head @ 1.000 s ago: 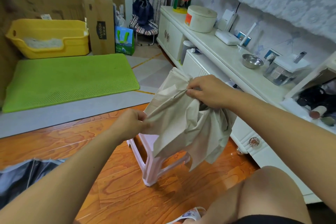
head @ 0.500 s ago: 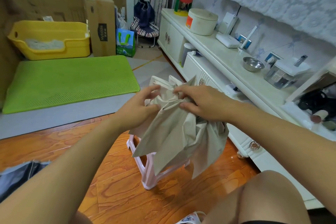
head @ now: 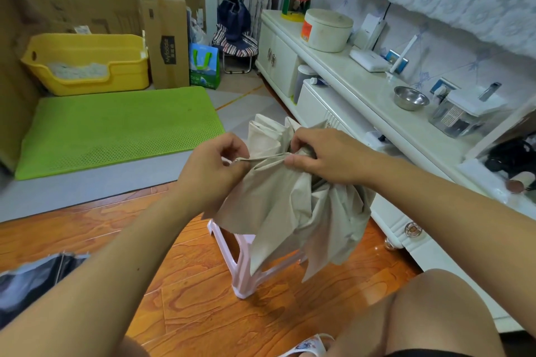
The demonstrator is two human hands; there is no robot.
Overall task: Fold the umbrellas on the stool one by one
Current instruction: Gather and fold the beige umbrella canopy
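Beige umbrella mid-fold, held above the stool.
Beige umbrella point(head: 290, 206) hangs over the pink stool point(head: 243, 272); left hand point(head: 214, 165) and right hand point(head: 324, 159), close together, both pinch one canopy pleat taut. Next, probably: lay it flat, take the next pleat. Shaft and handle hidden; dark umbrella point(head: 32, 284) cut off at 8 o'clock.

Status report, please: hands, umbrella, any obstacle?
Left hand and right hand both pinch beige umbrella canopy. Umbrella held above pink stool, half folded. No obstacle seen.

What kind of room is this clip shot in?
Most likely a living room at home: a white low cabinet along the wall, a yellow litter tray beside a green mat, and wood-pattern flooring.
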